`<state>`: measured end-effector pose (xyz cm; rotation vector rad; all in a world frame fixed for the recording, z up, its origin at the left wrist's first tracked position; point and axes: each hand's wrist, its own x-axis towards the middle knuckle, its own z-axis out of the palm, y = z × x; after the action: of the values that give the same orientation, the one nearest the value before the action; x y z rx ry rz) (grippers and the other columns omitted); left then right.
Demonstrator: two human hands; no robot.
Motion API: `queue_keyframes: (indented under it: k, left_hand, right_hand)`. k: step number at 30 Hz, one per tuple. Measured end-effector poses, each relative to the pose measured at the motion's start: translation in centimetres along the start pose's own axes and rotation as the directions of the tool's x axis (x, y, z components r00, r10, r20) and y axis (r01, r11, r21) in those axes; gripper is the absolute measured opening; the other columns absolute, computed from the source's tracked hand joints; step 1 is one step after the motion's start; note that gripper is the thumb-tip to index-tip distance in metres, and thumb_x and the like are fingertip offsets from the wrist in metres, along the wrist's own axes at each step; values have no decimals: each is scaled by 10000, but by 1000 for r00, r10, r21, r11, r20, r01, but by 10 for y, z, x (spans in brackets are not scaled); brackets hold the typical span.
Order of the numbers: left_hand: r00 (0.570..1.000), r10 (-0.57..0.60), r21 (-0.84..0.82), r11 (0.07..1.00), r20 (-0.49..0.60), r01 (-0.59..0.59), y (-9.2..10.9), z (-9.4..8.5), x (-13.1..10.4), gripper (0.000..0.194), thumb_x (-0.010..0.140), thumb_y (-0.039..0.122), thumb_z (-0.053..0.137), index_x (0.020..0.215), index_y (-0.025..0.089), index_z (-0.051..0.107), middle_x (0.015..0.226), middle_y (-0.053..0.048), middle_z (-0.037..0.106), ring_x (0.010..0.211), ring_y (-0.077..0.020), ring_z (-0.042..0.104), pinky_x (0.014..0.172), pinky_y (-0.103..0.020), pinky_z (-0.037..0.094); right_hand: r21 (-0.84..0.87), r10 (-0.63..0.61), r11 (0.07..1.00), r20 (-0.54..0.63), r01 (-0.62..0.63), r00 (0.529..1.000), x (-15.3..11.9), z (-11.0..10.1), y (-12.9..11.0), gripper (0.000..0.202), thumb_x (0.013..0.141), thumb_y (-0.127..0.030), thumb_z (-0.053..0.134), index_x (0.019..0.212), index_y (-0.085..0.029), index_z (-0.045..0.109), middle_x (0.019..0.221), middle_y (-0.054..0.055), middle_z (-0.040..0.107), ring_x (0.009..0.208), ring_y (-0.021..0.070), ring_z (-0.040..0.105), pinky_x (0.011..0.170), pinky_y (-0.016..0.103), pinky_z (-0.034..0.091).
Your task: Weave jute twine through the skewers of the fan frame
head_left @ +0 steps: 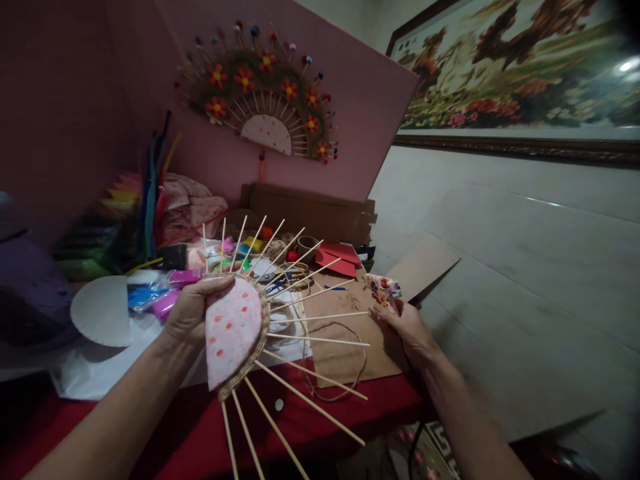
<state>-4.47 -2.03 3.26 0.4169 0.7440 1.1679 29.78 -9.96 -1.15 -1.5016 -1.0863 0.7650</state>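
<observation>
Half-disc [235, 327] in left hand [193, 310]

The half-disc [231, 333] is pale pink, scattered with red-orange and a few bluish spots; its braided rim [265, 319] is tan, its sticks [320, 340] pale straw. The small bundle [384, 288] is mottled white, red and purple. Red covers the table [193, 413] along its front edge. Orange, yellow-centred flowers [244, 80] dot an olive-green band [230, 65] against a dull pink board [360, 113].
</observation>
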Motion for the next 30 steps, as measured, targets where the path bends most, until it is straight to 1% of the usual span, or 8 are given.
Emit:
queue_keyframes:
  k: [5, 7, 10, 12, 14, 17, 21, 30]
  left_hand:
    - [1000, -13, 21, 1000, 8, 12, -1, -2, 2, 205, 693, -24, 483, 749, 107, 630, 586, -89, 684, 503, -224, 665, 506, -332, 568]
    - [1000, -10, 31, 999, -1, 10, -1, -3, 3, 206, 689, -18, 490, 753, 118, 631, 585, -78, 683, 501, -220, 664, 500, -329, 566]
    - [1000, 18, 42, 999, 0, -18, -1, -5, 4, 190, 675, -12, 513, 745, 119, 632, 602, -80, 687, 509, -219, 665, 500, -320, 563]
    - [999, 51, 49, 998, -1, -51, -2, -5, 4, 166, 656, -10, 536, 724, 110, 629, 614, -87, 690, 509, -220, 663, 496, -315, 560]
    - [996, 84, 56, 995, -10, -83, -2, -4, 4, 149, 635, -12, 554, 695, 105, 624, 609, -86, 688, 494, -211, 654, 480, -302, 553]
    - [994, 113, 57, 992, -4, -112, -3, -1, 1, 150, 603, -22, 566, 661, 105, 620, 595, -82, 683, 475, -198, 642, 467, -283, 542]
    - [986, 162, 92, 982, 33, -164, -4, 0, -2, 132, 573, 1, 609, 653, 105, 627, 574, -74, 672, 463, -192, 629, 449, -269, 526]
    - [982, 185, 115, 975, 49, -189, -5, -3, -1, 167, 540, 23, 642, 664, 133, 622, 588, -61, 675, 481, -175, 624, 456, -249, 513]
  right_hand:
    - [157, 53, 984, 211, -87, 976, -30, 18, -23, 350, 652, -396, 727, 839, -133, 591, 500, -70, 432, 355, 26, 303, 317, 157, 211]
    - [191, 26, 979, 199, -65, 980, -38, 21, -32, 295, 685, -388, 704, 777, -143, 567, 540, -46, 486, 351, 27, 359, 309, 148, 230]
    - [302, -8, 953, 93, -21, 996, -50, 18, -48, 269, 715, -390, 674, 788, -162, 552, 573, -50, 482, 352, 25, 374, 306, 140, 265]
    - [360, 11, 931, 131, -58, 991, -61, 16, -60, 282, 728, -412, 654, 848, -177, 555, 558, -70, 427, 342, 26, 321, 291, 149, 278]
    - [319, 31, 942, 226, -105, 974, -73, 16, -71, 317, 733, -442, 640, 882, -174, 559, 545, -71, 410, 338, 32, 286, 274, 161, 264]
    - [103, 72, 988, 326, -111, 943, -85, 26, -82, 333, 710, -441, 673, 824, -151, 557, 512, -60, 428, 363, 43, 327, 306, 169, 264]
    - [-98, 135, 990, 431, -102, 892, -81, 43, -88, 336, 773, -481, 585, 710, -161, 503, 433, -67, 408, 343, 53, 339, 313, 178, 256]
    - [-90, 158, 987, 523, -130, 838, -69, 52, -93, 306, 775, -420, 617, 881, -187, 448, 565, -94, 363, 400, 29, 283, 345, 155, 223]
